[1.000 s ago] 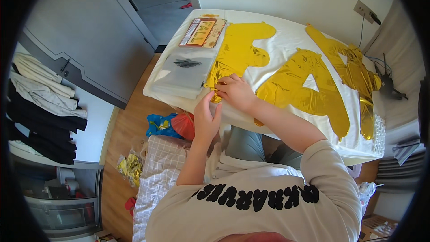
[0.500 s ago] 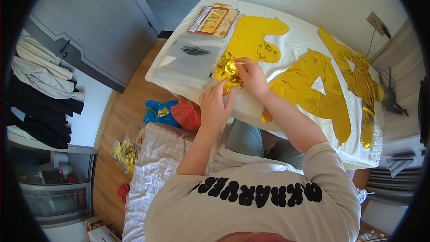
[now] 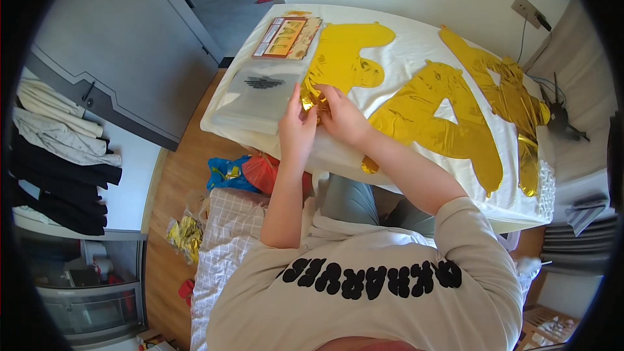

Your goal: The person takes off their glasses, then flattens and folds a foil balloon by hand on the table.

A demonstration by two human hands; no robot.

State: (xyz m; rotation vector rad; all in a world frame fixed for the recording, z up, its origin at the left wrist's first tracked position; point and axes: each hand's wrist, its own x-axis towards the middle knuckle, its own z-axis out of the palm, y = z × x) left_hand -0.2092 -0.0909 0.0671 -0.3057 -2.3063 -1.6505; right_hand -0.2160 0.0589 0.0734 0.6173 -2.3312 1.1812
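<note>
Bold rounded black lettering (image 3: 355, 284) across a cream T-shirt (image 3: 370, 312), yellow capitals (image 3: 285, 36) on the orange panel of a printed card (image 3: 286, 38), black line-like marks (image 3: 263, 82), too small to read, on a clear plastic sleeve (image 3: 257, 101), flat gold letter-shaped foil balloons (image 3: 421, 114)

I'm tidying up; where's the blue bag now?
In the head view's left half, the blue bag is just left of the red bag, between the white-covered table and the checked cloth.
</note>
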